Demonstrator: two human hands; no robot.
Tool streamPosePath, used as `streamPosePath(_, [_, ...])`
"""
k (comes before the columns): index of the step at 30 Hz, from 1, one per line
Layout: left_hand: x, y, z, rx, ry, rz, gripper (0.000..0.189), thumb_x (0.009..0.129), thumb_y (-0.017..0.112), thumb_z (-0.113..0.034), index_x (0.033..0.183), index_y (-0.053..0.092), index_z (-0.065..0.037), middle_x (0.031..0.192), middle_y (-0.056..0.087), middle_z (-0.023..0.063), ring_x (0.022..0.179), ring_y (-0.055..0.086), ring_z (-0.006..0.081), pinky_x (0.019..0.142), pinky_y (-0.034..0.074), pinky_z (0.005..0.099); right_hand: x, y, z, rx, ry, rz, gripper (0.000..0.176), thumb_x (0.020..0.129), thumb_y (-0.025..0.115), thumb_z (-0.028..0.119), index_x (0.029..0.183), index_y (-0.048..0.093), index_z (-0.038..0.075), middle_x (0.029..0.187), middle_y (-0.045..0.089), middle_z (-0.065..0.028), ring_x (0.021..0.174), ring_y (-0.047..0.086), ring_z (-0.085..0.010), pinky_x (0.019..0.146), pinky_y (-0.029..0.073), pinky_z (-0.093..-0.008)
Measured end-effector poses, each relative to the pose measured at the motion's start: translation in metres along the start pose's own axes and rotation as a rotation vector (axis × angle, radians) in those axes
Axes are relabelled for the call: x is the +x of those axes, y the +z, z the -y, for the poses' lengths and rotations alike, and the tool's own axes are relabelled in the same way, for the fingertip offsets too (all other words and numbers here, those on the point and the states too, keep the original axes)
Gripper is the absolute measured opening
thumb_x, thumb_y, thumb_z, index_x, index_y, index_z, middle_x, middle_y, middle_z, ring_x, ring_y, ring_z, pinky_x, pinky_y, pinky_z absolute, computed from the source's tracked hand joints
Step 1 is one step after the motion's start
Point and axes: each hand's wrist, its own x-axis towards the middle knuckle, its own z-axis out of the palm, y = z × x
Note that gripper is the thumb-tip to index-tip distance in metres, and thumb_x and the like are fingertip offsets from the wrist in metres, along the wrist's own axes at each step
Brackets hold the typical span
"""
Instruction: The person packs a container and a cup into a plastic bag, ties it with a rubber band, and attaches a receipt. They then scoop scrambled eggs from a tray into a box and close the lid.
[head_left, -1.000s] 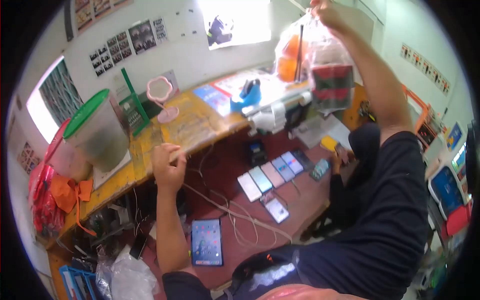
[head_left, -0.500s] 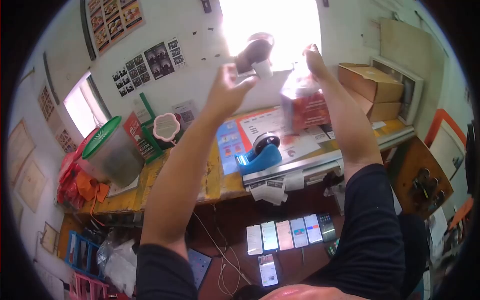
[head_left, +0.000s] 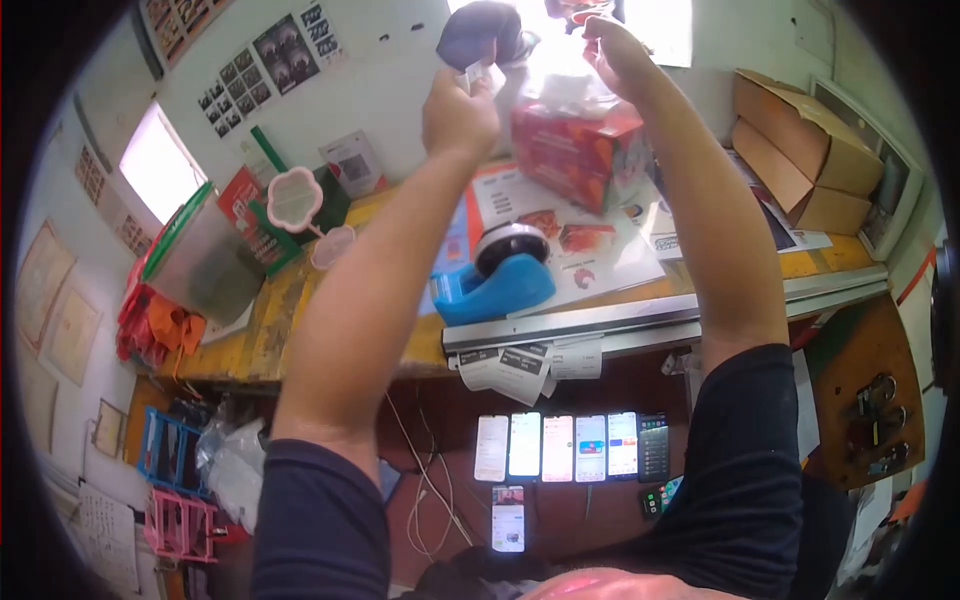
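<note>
Above the counter [head_left: 265, 330], right hand [head_left: 615, 55] on bag [head_left: 572, 140]

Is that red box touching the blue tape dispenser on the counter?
Apart. The head view shows the red box held up, with printed paper visible between it and the blue tape dispenser.
</note>
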Motion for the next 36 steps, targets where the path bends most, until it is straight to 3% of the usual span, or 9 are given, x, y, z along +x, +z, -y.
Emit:
streamPosePath(2, [-0.012, -0.032, 0.009, -0.053, 0.126, 0.163, 0.034, 0.088, 0.057, -0.03, 0.101, 0.057, 0.001, 0.091, 0.066, 0.0227, 0.09, 0.064, 0.0386, 0.077, 0.048, 0.0451, 0.028, -0.047, -0.04, 0.107, -0.013, 0.179, 0.028, 0.078, 0.058, 0.013, 0.105, 0.057, 0.007, 0.1, 0.053, -0.0019, 0.091, 0.047, -0.0117, 0.086, 0.039, -0.0273])
streamPosePath(4, [-0.023, -0.054, 0.027, -0.117, 0.196, 0.164, 0.03, 0.088, 0.055, -0.024, 0.098, 0.06, 0.003, 0.082, 0.065, 0.0227, 0.082, 0.065, 0.035, 0.073, 0.048, 0.0417, 0.054, -0.082, -0.07, -1.539, -0.925, 0.292, 0.017, 0.08, 0.055, 0.004, 0.096, 0.057, 0.004, 0.088, 0.062, -0.016, 0.08, 0.06, -0.0296, 0.071, 0.048, -0.0412])
streamPosePath(10, [-0.078, -0.182, 0.04, -0.148, 0.189, 0.452, 0.026, 0.094, 0.041, -0.006, 0.11, 0.06, 0.003, 0.099, 0.066, 0.0096, 0.089, 0.062, 0.0135, 0.077, 0.049, 0.0281, 0.086, -0.095, -0.067, -1.921, -0.543, 0.392, 0.016, 0.078, 0.059, 0.015, 0.093, 0.061, 0.008, 0.092, 0.062, -0.0163, 0.09, 0.06, -0.0295, 0.082, 0.045, -0.0426])
streamPosePath(13, [-0.119, -0.229, 0.05, -0.349, -0.043, 0.293, 0.028, 0.091, 0.036, 0.001, 0.102, 0.062, 0.001, 0.085, 0.061, 0.0077, 0.075, 0.057, 0.0123, 0.065, 0.046, 0.0249, 0.11, -0.098, -0.073, -2.374, 0.147, 0.435, 0.032, 0.074, 0.064, 0.018, 0.105, 0.063, 0.009, 0.097, 0.065, -0.0183, 0.099, 0.062, -0.0224, 0.087, 0.045, -0.0397])
streamPosePath(23, [-0.238, -0.435, 0.129, -0.802, -0.238, -0.047, 0.029, 0.091, 0.047, -0.023, 0.065, 0.041, -0.01, 0.063, 0.042, 0.0016, 0.059, 0.038, 0.0108, 0.056, 0.033, 0.0301, -0.067, 0.121, -0.005, -1.419, -0.552, 0.274, 0.039, 0.077, 0.061, 0.021, 0.113, 0.058, 0.005, 0.105, 0.057, -0.0093, 0.101, 0.053, -0.0165, 0.091, 0.042, -0.0326])
streamPosePath(26, [-0.271, -0.467, 0.144, -1.301, 0.069, 0.221, 0.044, 0.085, 0.067, -0.044, 0.091, 0.044, -0.007, 0.075, 0.057, 0.0035, 0.071, 0.059, 0.0127, 0.071, 0.048, 0.0223, -0.176, 0.248, -0.018, -0.813, -0.269, 0.406, 0.041, 0.078, 0.06, 0.022, 0.116, 0.056, 0.005, 0.108, 0.055, -0.0065, 0.102, 0.05, -0.0148, 0.092, 0.041, -0.0304])
streamPosePath(29, [-0.306, -0.459, 0.093, -0.717, -0.243, -0.393, 0.064, 0.095, 0.029, -0.063, 0.057, 0.035, -0.013, 0.053, 0.036, 0.0018, 0.05, 0.035, 0.0163, 0.05, 0.032, 0.0328, -0.314, 0.396, -0.042, -0.025, 0.402, 0.63, 0.071, 0.083, 0.061, 0.046, 0.134, 0.042, 0.001, 0.126, 0.05, -0.0131, 0.115, 0.05, -0.0225, 0.099, 0.04, -0.0342])
streamPosePath(32, [-0.371, -0.462, 0.11, -0.326, 0.004, -0.067, 0.077, 0.091, 0.02, -0.07, 0.079, 0.057, -0.004, 0.083, 0.054, 0.0077, 0.077, 0.049, 0.0236, 0.074, 0.038, 0.039, -0.402, 0.489, -0.062, 0.638, 0.73, 0.6, 0.088, 0.082, 0.06, 0.059, 0.142, 0.031, 0.001, 0.136, 0.044, -0.019, 0.12, 0.049, -0.0303, 0.103, 0.039, -0.0397])
streamPosePath(36, [-0.437, -0.532, 0.152, 0.611, 0.195, 0.042, 0.106, 0.063, 0.036, -0.091, 0.121, 0.05, -0.004, 0.121, 0.046, 0.0189, 0.12, 0.039, 0.0385, 0.103, 0.021, 0.0562, -0.479, 0.578, -0.107, 0.463, 0.842, 0.402, 0.059, 0.097, 0.044, 0.041, 0.136, 0.039, -0.003, 0.13, 0.049, -0.0197, 0.122, 0.048, -0.0304, 0.105, 0.038, -0.0429])
